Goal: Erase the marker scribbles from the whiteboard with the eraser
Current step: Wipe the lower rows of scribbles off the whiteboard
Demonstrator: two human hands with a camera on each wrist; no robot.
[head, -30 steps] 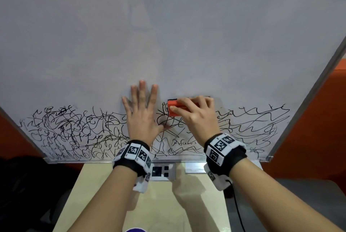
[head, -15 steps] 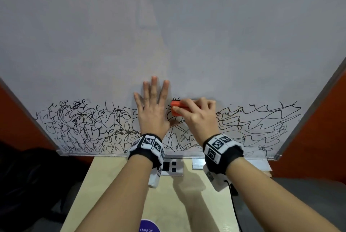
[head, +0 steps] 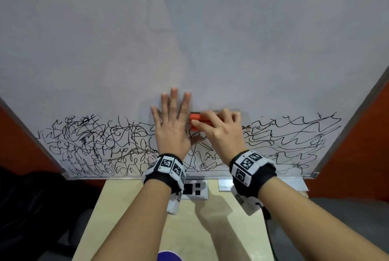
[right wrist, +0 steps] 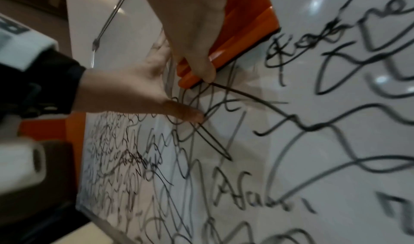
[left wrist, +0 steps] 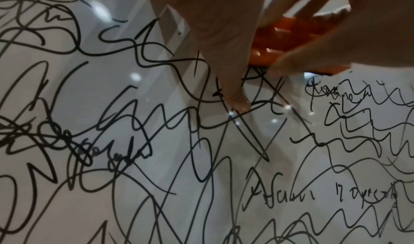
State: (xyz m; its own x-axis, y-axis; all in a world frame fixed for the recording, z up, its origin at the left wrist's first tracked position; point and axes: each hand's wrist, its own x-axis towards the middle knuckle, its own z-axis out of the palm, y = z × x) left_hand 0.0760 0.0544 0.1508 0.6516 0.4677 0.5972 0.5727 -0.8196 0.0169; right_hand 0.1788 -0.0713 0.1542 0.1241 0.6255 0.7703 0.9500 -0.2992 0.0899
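whiteboard [head: 210, 39] scribbled low; left hand [head: 171, 128] flat, fingers straight; right hand [head: 219, 132] fingers curled gripping orange eraser [head: 194, 120].

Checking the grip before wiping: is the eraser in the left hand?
No, the right hand grips the orange eraser; the left hand lies flat on the whiteboard.

An office or meeting room: whiteboard [head: 189, 29], desk [head: 130, 208] with inset power sockets [head: 194, 189].

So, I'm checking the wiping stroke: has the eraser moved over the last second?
Yes. The eraser slid slightly left along the whiteboard, away from its lower right corner.
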